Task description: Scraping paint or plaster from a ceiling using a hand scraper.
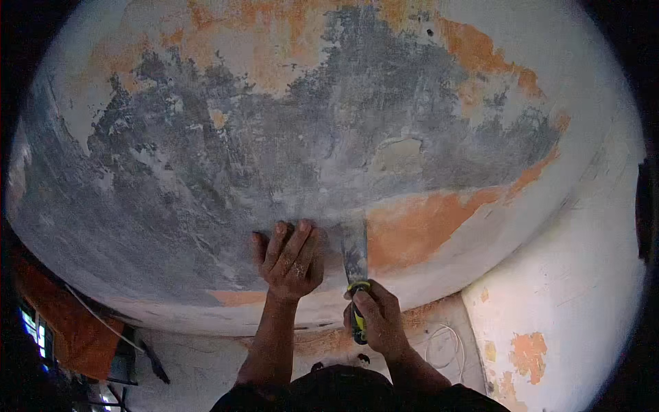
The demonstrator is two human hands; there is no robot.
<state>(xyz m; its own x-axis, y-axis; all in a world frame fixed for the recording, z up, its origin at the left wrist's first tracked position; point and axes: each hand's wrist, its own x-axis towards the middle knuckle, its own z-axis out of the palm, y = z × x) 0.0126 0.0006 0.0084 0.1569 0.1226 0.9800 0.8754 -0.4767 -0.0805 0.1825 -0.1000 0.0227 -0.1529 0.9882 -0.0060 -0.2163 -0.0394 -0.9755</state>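
A broad plastered surface (257, 144) fills most of the view; whether it is wall or ceiling I cannot tell for certain. Much of it is bare grey, with patches of orange paint and white coating. My left hand (293, 260) is raised against the lower part of the grey area, fingers slightly apart and holding nothing. In my right hand (380, 319) is a putty knife with a black and yellow handle (359, 324). Its grey-stained blade (355, 247) points up at the surface, alongside the left edge of an orange paint patch (412, 226).
To the lower right is a white wall (556, 309) with flaked orange spots (529, 355). A loop of white cable (458, 345) hangs near the wall corner. At lower left are an orange-brown cloth or panel (77, 329), a dark-ended pole (154, 363) and a bright window (33, 327).
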